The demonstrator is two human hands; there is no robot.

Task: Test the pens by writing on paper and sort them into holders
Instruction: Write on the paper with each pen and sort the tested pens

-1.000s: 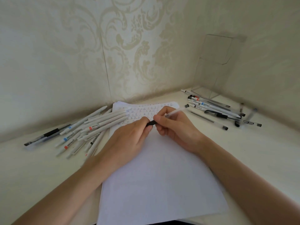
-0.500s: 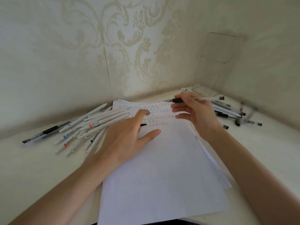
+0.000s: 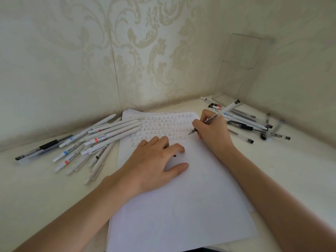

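Observation:
A white sheet of paper [image 3: 181, 206] lies on the desk, with rows of handwritten marks across its top. My right hand [image 3: 212, 135] grips a clear pen [image 3: 223, 111] in a writing hold. Its tip touches the paper at the right end of a row of marks. My left hand [image 3: 152, 164] lies on the paper with fingers spread. A small black pen cap [image 3: 174, 155] pokes out from under its index finger. Several white pens [image 3: 101, 137] are piled to the left of the paper. Several more pens [image 3: 243, 120] lie on the right.
A clear plastic holder [image 3: 236, 73] stands in the far right corner against the wall, behind the right pile. Patterned walls close in the desk at the back and on the right. A black-grip pen [image 3: 45, 145] lies at the far left.
One second ago both hands held the pen and my left hand pulled at its black cap. Since then my right hand has turned the pen and lowered its tip onto the paper, and my left hand has settled flat.

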